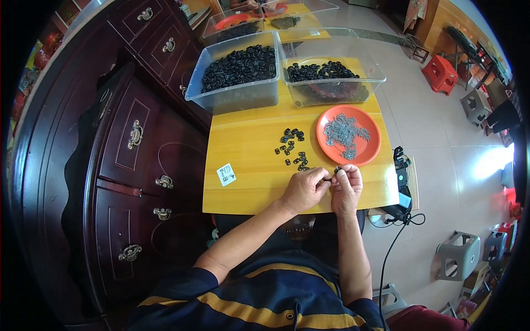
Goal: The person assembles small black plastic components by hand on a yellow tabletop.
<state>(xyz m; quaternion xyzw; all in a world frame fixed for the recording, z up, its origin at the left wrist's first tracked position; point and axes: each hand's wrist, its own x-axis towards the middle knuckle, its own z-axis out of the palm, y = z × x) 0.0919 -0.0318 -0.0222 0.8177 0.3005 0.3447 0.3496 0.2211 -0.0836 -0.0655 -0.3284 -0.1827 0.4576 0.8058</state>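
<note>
Yellow wood makes up the surface [248, 149], and both hands meet at its near edge. The left hand [303, 189] and the right hand [346, 187] are pressed close together, fingertips touching, and pinch a small black ring [329, 178] between them; both hands are closed around this one piece, which is too small to make out in detail.

Just beyond the left hand lies a loose scatter of black rings [291, 147], flat on the wood. To the right of that scatter, and just beyond the right hand, sits an orange plate [370, 149] with a heap of small grey metal clips [343, 132] in it. Left of the scatter, near the front edge, lies a small white sticker [226, 174].

At the far end of the surface stand two clear plastic bins side by side: the left bin [232, 96] is heaped with black rings, the right bin [331, 94] holds a thinner layer of them. Farther back stand more clear bins [243, 25].

A dark wooden cabinet [138, 160] with brass handles stands against the left side of the surface. To its right, on the tiled floor, are a black cable [389, 248], grey stools [457, 256] and a red stool [440, 74].
</note>
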